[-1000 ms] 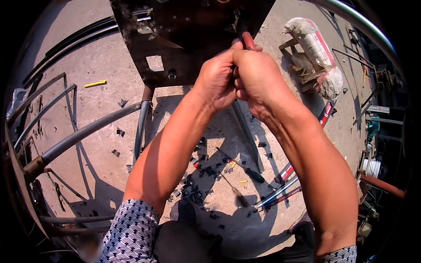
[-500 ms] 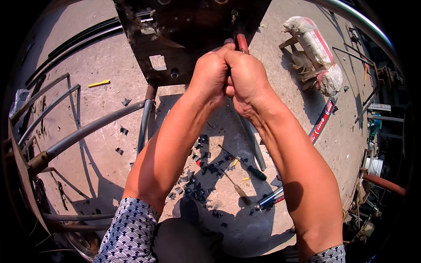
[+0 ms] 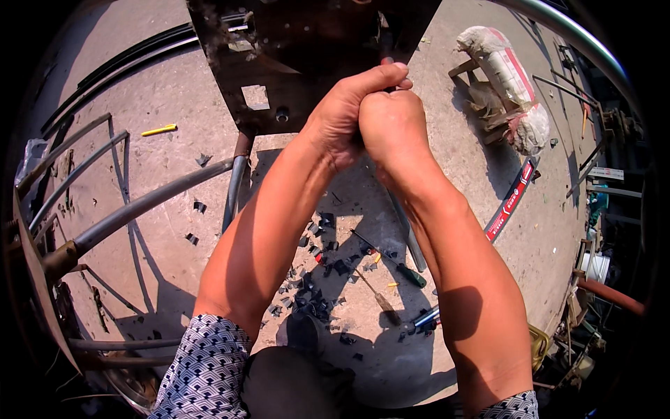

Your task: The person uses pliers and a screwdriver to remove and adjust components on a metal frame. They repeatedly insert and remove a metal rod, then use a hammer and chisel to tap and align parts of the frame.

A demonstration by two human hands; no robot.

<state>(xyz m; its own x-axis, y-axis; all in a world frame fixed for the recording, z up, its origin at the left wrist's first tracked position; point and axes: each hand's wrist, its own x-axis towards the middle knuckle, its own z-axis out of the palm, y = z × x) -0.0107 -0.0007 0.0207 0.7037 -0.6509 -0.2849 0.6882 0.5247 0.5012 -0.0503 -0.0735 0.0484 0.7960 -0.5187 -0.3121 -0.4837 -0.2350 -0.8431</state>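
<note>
Both my hands are closed together in front of an upright dark metal plate [image 3: 328,77] with square cut-outs and bolt holes. My left hand [image 3: 340,112] wraps round the grip, its thumb and fingertips reaching across the top. Pressed against it, my right hand [image 3: 394,122] is clenched in a fist. Between them they hold a red-handled tool [image 3: 387,60], of which only a short piece shows above the fingers, pointing at a slot in the plate. My hands hide the rest, so its kind cannot be told.
Below my arms lie a green-handled screwdriver [image 3: 412,275], another thin tool with a worn handle [image 3: 386,307] and scattered black scraps [image 3: 310,304]. A yellow marker [image 3: 159,130] lies left. Right are a padded stool [image 3: 499,70] and a red strip [image 3: 511,199]. Metal tubes [image 3: 153,206] stretch along the left.
My hands have shifted slightly, and the left thumb and fingers now lie across the top, covering most of the red handle. My right forearm has moved a little inward.
</note>
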